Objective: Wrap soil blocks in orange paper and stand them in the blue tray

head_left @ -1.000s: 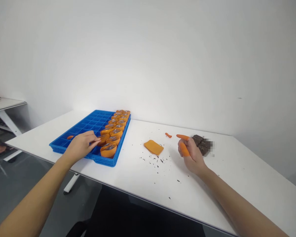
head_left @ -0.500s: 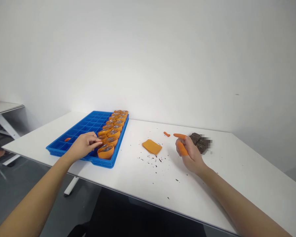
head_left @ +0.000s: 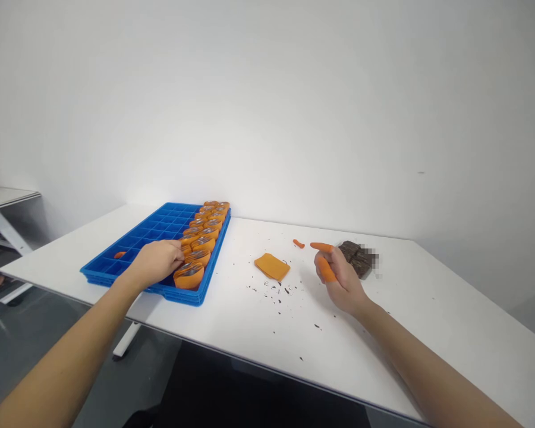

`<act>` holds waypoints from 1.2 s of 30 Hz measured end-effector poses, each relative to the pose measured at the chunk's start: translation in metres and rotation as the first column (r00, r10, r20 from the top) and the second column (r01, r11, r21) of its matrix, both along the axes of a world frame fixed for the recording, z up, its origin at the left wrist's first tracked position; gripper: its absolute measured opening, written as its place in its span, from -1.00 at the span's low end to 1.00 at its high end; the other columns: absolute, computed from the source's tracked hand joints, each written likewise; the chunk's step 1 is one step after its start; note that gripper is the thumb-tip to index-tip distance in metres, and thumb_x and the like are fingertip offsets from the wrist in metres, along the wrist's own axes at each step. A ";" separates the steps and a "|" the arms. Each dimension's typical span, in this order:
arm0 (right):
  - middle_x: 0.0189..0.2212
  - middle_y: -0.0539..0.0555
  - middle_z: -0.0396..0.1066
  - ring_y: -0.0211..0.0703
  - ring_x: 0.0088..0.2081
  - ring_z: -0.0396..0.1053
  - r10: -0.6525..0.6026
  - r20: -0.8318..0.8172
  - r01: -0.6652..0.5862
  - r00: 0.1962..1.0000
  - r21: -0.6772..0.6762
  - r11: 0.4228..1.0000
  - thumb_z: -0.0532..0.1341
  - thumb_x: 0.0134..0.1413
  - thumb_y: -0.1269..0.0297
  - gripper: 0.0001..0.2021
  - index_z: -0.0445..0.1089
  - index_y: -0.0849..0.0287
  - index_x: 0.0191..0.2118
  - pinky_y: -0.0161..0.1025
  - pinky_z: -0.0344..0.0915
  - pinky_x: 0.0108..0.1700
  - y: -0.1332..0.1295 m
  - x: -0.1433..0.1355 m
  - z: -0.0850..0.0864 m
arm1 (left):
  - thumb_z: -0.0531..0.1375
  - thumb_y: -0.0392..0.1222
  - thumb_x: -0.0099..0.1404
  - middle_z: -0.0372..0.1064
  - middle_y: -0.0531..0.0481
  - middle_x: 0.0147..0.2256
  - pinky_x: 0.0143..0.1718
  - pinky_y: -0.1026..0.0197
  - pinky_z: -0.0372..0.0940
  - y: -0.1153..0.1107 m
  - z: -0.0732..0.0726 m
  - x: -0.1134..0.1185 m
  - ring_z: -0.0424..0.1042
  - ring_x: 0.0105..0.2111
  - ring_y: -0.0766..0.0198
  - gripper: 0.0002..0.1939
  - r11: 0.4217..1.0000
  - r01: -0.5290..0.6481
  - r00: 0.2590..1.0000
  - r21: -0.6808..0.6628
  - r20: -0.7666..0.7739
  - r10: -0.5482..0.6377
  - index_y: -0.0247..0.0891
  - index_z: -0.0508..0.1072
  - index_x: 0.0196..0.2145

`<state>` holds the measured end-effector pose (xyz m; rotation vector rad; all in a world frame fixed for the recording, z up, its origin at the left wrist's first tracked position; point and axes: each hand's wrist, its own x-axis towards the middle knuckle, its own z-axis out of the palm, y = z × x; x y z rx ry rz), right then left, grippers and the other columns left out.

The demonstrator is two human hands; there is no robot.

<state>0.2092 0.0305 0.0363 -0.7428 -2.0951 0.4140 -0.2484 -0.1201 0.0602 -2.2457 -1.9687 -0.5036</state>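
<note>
My left hand (head_left: pixel 158 261) is over the blue divided tray (head_left: pixel 158 291), its fingers curled together against the orange paper-wrapped bundles. Whatever its fingertips hold is hidden. Next to it, the nearest orange bundle (head_left: pixel 188 276) sits upright in its compartment, with something dark and shiny at the top. My right hand (head_left: pixel 339 278) hovers above the white table with nothing in it. Orange finger cots cover its thumb and index finger, which are spread apart; the other fingers curl in. Left of that hand lies a small stack of orange paper squares (head_left: pixel 271 267).
A dark brown pressed block (head_left: pixel 355 257) lies behind my right hand, partly pixelated. One loose orange finger cot (head_left: pixel 298 244) is on the table, another (head_left: pixel 120 254) in the tray. Dark crumbs (head_left: pixel 279 291) are scattered near the papers. A wall rises behind the table.
My left hand has moved slightly right and its fingers, seen pinching before, are now tucked in against the bundles. My right hand keeps its pose. The whole view has shifted a little.
</note>
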 end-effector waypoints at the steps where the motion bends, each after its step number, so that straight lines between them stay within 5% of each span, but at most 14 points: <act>1: -0.44 -0.05 0.19 -0.13 -0.46 0.17 -0.004 0.004 0.004 1.000 -0.004 1.000 -0.07 0.61 -0.02 -0.58 0.28 -0.01 0.33 -0.17 0.30 -0.40 0.000 0.000 0.000 | 0.22 -0.29 0.30 0.48 -0.03 -0.39 -0.45 0.19 0.02 0.000 0.000 0.001 0.41 -0.41 0.18 -0.69 1.000 -0.002 1.000 0.000 0.002 0.002 -0.19 0.45 -0.61; 8: -0.44 -0.07 0.18 -0.15 -0.47 0.16 -0.004 0.049 0.004 0.999 -0.006 1.000 -0.06 0.61 0.02 -0.59 0.25 -0.01 0.35 -0.18 0.25 -0.40 -0.002 -0.001 0.001 | 0.17 -0.16 0.42 0.56 -0.07 -0.32 -0.35 0.18 0.21 -0.006 -0.013 -0.004 0.53 -0.32 0.13 -0.70 0.998 -0.056 0.997 0.029 0.058 0.054 -0.16 0.64 -0.42; 12: -0.43 -0.08 0.19 -0.16 -0.45 0.16 -0.011 0.057 0.010 0.998 0.019 1.000 -0.02 0.60 0.03 -0.63 0.24 0.01 0.32 -0.19 0.23 -0.38 -0.001 -0.002 -0.001 | 0.29 0.04 0.38 0.65 -0.03 -0.24 -0.29 0.15 0.36 -0.013 -0.030 -0.012 0.56 -0.33 0.10 -0.72 0.972 -0.199 0.947 0.125 0.281 0.157 -0.13 0.69 -0.09; 15: -0.43 -0.08 0.16 -0.16 -0.46 0.15 0.003 0.056 -0.004 0.998 0.016 1.000 -0.02 0.61 0.02 -0.62 0.22 0.01 0.33 -0.20 0.21 -0.40 0.001 -0.003 -0.004 | 0.35 0.10 0.33 0.64 -0.02 -0.24 -0.30 0.14 0.38 -0.022 -0.037 -0.011 0.50 -0.42 0.16 -0.67 0.910 -0.331 0.882 0.250 0.424 0.205 -0.18 0.66 -0.11; 20: -0.43 -0.10 0.14 -0.18 -0.47 0.14 0.007 0.088 -0.007 0.996 0.000 1.000 -0.01 0.60 0.03 -0.63 0.20 0.02 0.33 -0.20 0.20 -0.40 0.001 -0.005 -0.003 | 0.25 -0.01 0.47 0.46 0.04 -0.38 -0.30 0.17 0.32 -0.038 -0.028 0.034 0.40 -0.45 0.24 -0.78 0.693 -0.501 0.830 0.518 0.516 0.213 -0.21 0.52 -0.25; 23: -0.42 -0.10 0.15 -0.19 -0.49 0.14 -0.001 0.130 0.001 0.991 -0.001 1.000 -0.02 0.60 0.01 -0.65 0.24 0.02 0.28 -0.20 0.18 -0.40 0.000 -0.005 -0.003 | 0.22 -0.08 0.48 0.34 0.12 -0.45 -0.40 0.23 0.26 -0.038 -0.021 0.083 0.34 -0.51 0.29 -0.81 0.704 -0.391 0.851 0.593 0.523 0.032 -0.17 0.42 -0.30; 27: -0.45 -0.09 0.20 -0.18 -0.50 0.17 -0.020 0.185 0.015 0.983 0.029 0.999 0.04 0.56 -0.09 -0.63 0.31 0.03 0.18 -0.19 0.21 -0.41 0.004 -0.006 -0.006 | 0.19 -0.17 0.48 0.51 0.05 -0.33 -0.23 0.17 0.39 -0.014 -0.018 0.151 0.52 -0.33 0.20 -0.94 0.922 -0.051 0.891 0.383 0.434 -0.131 -0.15 0.46 -0.17; 29: -0.46 -0.08 0.24 -0.17 -0.50 0.19 -0.052 0.217 0.042 0.975 0.047 0.998 0.07 0.54 -0.13 -0.61 0.36 0.04 0.14 -0.18 0.22 -0.41 0.006 -0.006 -0.008 | 0.20 -0.15 0.49 0.59 -0.09 -0.09 -0.01 0.09 0.44 0.006 -0.016 0.179 0.57 -0.03 0.07 -0.76 0.978 0.045 0.907 0.206 0.401 -0.126 -0.16 0.46 0.08; 32: -0.47 -0.04 0.27 -0.16 -0.49 0.20 -0.119 0.266 0.084 0.957 0.138 0.987 0.07 0.54 -0.14 -0.61 0.44 0.04 -0.09 -0.18 0.19 -0.42 0.009 -0.002 -0.009 | 0.22 -0.06 0.50 0.54 -0.22 0.09 0.10 0.03 0.45 0.041 -0.009 0.208 0.51 0.14 -0.06 -0.66 0.989 0.022 0.969 -0.144 0.248 0.014 -0.22 0.49 0.14; 36: -0.40 0.01 0.33 -0.15 -0.45 0.28 -0.150 0.328 0.066 0.933 0.251 0.966 0.08 0.56 -0.05 -0.63 0.48 0.04 -0.17 -0.20 0.17 -0.39 0.009 0.008 -0.005 | 0.30 0.05 0.42 0.50 -0.33 0.12 0.04 -0.04 0.47 0.076 0.005 0.230 0.50 0.13 -0.21 -0.59 0.968 0.000 0.987 -0.253 0.153 0.040 -0.27 0.55 0.09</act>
